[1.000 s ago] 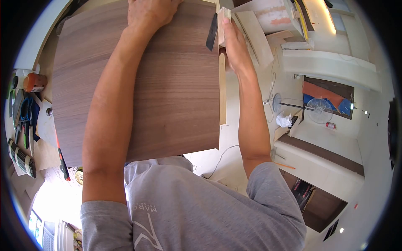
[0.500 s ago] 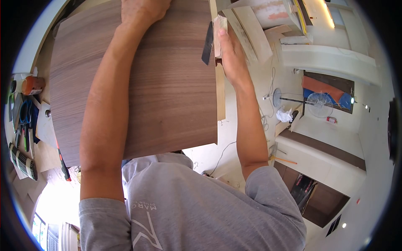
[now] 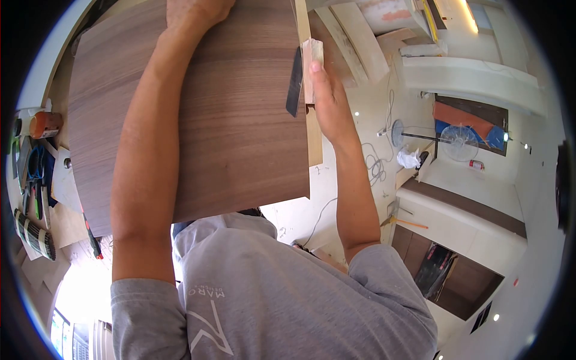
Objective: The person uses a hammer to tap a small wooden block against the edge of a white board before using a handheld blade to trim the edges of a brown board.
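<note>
A brown wood-grain panel (image 3: 240,138) lies in front of my torso, with a pale strip (image 3: 314,141) along its right edge. My right hand (image 3: 329,96) is closed round a pale wooden block (image 3: 312,66) held against that edge. A dark flat strip (image 3: 294,81) sticks out beside the block, over the panel's face. At the top, my left hand (image 3: 199,11) is on the panel; its fingers are cut off by the frame edge, so their pose is hidden.
On the left lie an orange-lidded jar (image 3: 47,125), a brush (image 3: 36,235) and several hand tools. To the right are pale boards (image 3: 354,42), a fan (image 3: 459,143), a loose cable (image 3: 375,171) on the floor and a dark recess (image 3: 468,282).
My right hand and the block have slid down along the panel's right edge, nearer to my body. The left hand has shifted slightly up and left in view.
</note>
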A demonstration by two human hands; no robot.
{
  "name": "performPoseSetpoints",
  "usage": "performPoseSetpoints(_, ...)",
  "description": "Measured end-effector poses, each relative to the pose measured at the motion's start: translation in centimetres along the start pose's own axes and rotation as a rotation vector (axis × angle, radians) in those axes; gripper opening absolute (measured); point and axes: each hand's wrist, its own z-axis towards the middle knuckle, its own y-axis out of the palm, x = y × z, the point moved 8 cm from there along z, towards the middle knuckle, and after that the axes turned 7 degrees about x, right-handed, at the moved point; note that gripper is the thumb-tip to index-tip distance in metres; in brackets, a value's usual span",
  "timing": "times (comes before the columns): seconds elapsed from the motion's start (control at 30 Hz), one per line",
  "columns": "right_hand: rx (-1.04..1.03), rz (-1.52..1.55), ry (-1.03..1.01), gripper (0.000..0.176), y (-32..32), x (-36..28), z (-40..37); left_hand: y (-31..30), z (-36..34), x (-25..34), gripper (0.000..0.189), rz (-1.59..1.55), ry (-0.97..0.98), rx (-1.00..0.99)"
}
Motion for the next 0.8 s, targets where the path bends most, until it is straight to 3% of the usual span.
performPoseSetpoints(0.1,-0.002,-0.004,-0.036,0.062,-0.1,-0.5,-0.7,0.2,0.0,-0.1,0.03,0.013,0.008,0.001)
performPoseSetpoints(0.2,-0.029,0.014,0.067,0.062,0.0,0.3,-1.7,0.5,0.2,-0.4,0.03,-0.017,-0.02,-0.03)
performPoseSetpoints(0.4,-0.009,0.003,-0.012,0.062,-0.3,-0.3,-3.6,-0.4,-0.3,0.3,0.03,-0.003,0.026,0.007)
performPoseSetpoints(0.6,-0.024,-0.011,0.076,0.06,-0.6,-0.3,-6.1,0.5,0.2,-0.4,0.03,0.001,-0.022,-0.021)
performPoseSetpoints(0.73,0.014,-0.009,-0.019,0.056,-0.9,-0.6,-7.7,0.3,0.3,-0.1,0.03,-0.01,0.07,0.003)
performPoseSetpoints(0.8,0.001,0.005,0.005,0.055,-1.0,-0.6,-8.6,0.4,0.3,-0.2,0.029,-0.021,0.023,-0.005)
